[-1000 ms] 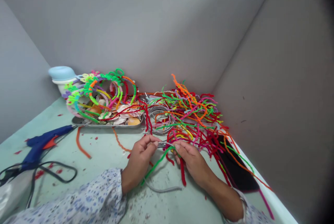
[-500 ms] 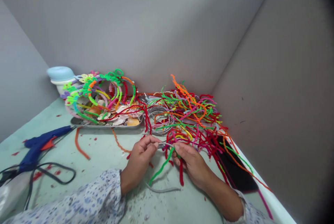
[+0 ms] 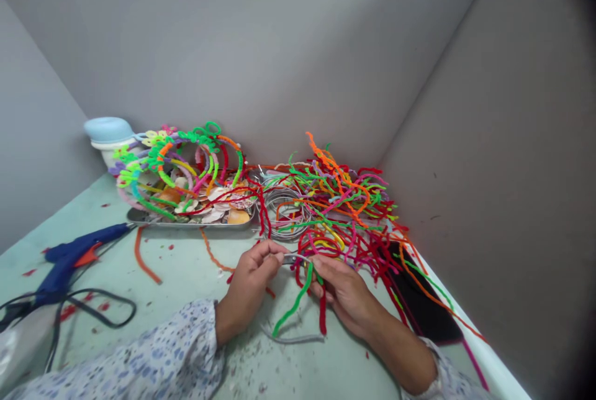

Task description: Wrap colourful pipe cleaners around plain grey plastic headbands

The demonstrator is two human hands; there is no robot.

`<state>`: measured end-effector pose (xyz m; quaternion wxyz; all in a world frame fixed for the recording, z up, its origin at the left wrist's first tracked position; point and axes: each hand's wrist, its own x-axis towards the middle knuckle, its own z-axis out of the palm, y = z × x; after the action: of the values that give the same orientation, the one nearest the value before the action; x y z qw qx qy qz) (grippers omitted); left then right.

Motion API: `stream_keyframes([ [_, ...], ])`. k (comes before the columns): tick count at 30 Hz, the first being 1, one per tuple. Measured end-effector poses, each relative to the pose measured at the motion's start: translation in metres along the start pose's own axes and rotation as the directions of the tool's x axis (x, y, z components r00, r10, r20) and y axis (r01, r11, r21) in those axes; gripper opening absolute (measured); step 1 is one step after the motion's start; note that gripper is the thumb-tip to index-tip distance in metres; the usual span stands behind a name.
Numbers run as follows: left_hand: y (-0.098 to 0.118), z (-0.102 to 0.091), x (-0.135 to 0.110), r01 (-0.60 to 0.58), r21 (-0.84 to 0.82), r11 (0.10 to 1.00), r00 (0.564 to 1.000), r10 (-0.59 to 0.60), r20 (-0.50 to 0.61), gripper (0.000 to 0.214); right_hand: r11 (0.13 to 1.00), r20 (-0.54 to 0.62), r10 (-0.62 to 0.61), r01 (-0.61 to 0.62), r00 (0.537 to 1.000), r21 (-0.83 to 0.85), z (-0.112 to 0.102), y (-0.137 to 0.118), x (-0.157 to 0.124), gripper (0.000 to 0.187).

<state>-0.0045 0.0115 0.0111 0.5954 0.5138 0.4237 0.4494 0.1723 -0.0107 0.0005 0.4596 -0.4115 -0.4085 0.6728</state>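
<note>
My left hand [image 3: 252, 285] pinches one end of a thin grey wire [image 3: 300, 256] between thumb and fingertips. Across from it, my right hand [image 3: 347, 294] is closed on a green pipe cleaner [image 3: 294, 308] where it meets that wire. The green tail hangs down to the left from my right fingertips. A red pipe cleaner [image 3: 323, 315] hangs below the right fingers; whether they hold it, I cannot tell. Lower down, a curved grey length [image 3: 298, 340] shows between my wrists, and its link to the pinched wire is hidden.
Colourful pipe-cleaner hoops [image 3: 186, 139] rest over a metal tray [image 3: 186, 224] of shells. Behind my hands are a wire coil [image 3: 284, 217] and tangled pipe cleaners [image 3: 344, 189]. A blue glue gun [image 3: 69, 260] with its cord lies left, a black flat object [image 3: 423, 300] right.
The green pipe cleaner's hanging tail has swung slightly to the right at my right fingertips. Both hands keep nearly the same place and grip.
</note>
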Motion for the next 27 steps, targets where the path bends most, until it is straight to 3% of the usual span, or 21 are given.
stream_keyframes([
  [5, -0.001, 0.001, 0.004, 0.052, -0.062, 0.997, 0.998, -0.055, -0.044, 0.016, 0.983, -0.056, -0.091, 0.081, 0.994, -0.163, -0.001, -0.002, -0.001, 0.029],
  [9, -0.003, 0.002, 0.005, 0.073, -0.068, 0.995, 0.995, -0.077, -0.061, 0.017, 0.902, -0.077, -0.242, 0.195, 0.967, -0.385, 0.002, -0.004, -0.005, 0.019],
  [12, -0.004, 0.002, 0.004, 0.059, -0.034, 0.998, 0.996, -0.061, -0.061, 0.017, 0.775, -0.097, -0.339, 0.219, 0.936, -0.593, 0.005, -0.001, -0.006, 0.013],
  [16, -0.004, 0.003, 0.003, 0.044, 0.005, 0.999, 0.998, -0.044, -0.051, 0.016, 0.488, -0.041, -0.525, 0.261, 0.85, -0.833, 0.004, 0.005, -0.004, 0.014],
  [18, -0.004, 0.003, 0.002, 0.039, 0.013, 0.999, 0.998, -0.038, -0.047, 0.016, 0.389, 0.004, -0.577, 0.279, 0.817, -0.878, 0.003, 0.007, -0.003, 0.015],
  [27, -0.005, 0.005, 0.001, 0.08, 0.017, 0.997, 0.996, -0.079, -0.038, 0.02, 0.216, 0.031, -0.655, 0.225, 0.755, -0.95, -0.002, 0.011, -0.003, 0.01],
])
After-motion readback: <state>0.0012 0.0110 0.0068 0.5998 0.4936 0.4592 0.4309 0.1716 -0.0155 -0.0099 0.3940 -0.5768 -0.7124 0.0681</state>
